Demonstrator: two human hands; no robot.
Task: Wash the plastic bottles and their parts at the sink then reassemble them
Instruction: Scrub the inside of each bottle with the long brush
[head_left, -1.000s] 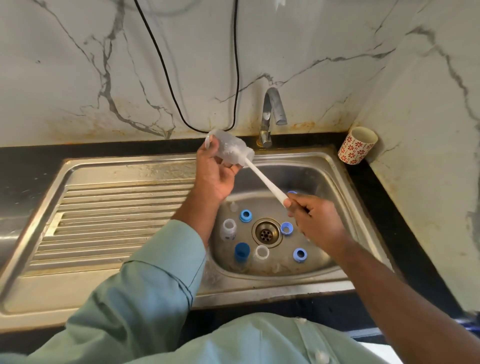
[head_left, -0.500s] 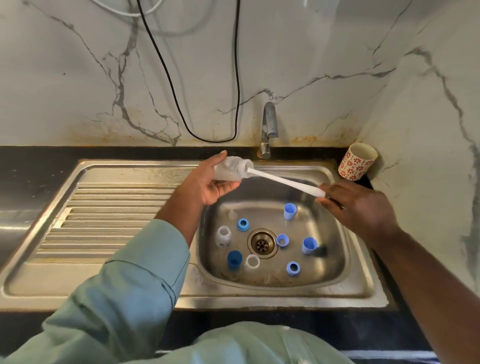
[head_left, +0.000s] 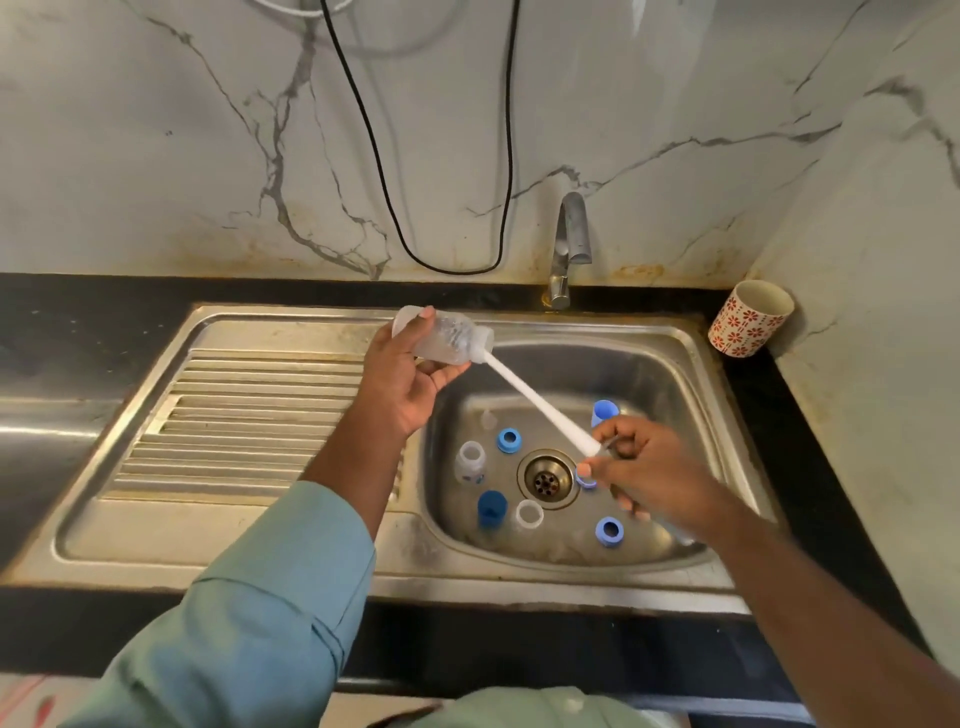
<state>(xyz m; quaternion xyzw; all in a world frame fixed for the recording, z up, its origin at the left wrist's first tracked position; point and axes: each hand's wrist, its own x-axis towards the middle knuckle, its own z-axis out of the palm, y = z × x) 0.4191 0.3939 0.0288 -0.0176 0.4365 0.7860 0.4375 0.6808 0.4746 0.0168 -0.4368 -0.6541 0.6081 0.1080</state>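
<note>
Stage: scrubbing of the first bottle interior; washing under way, reassembly not begun.

Left hand (head_left: 402, 387): grip clamped around the clear plastic bottle body (head_left: 441, 338), held on its side above the sink's left edge, mouth aimed toward 4 o'clock.

Right hand (head_left: 647, 467): grip pinched on the lower end of the long white brush handle (head_left: 535, 402), above the drain (head_left: 546, 477). Brush head inserted through the bottle mouth; bristles faintly visible inside.

Still lying in the stainless steel sink basin (head_left: 675, 374), arranged around the drain:
- small clear bottle (head_left: 470, 460) at 9 o'clock
- blue ring collar (head_left: 509, 440) at 10 o'clock
- light blue cap (head_left: 604, 413) at 1 o'clock
- dark blue cap (head_left: 491, 506) at 7 o'clock
- clear ring (head_left: 530, 514) at 6 o'clock
- second blue ring (head_left: 609, 531) at 4 o'clock
- a further blue part partly hidden under the right thumb

Chrome tap (head_left: 569, 244) at 12 o'clock: no water stream visible.

Nothing on the ribbed draining board (head_left: 249, 415). Judged progress: early. Remaining: scrub and rinse every loose part, then refit collars and caps.

Red-patterned cup (head_left: 750, 318) on the black table at 2 o'clock; not involved.
</note>
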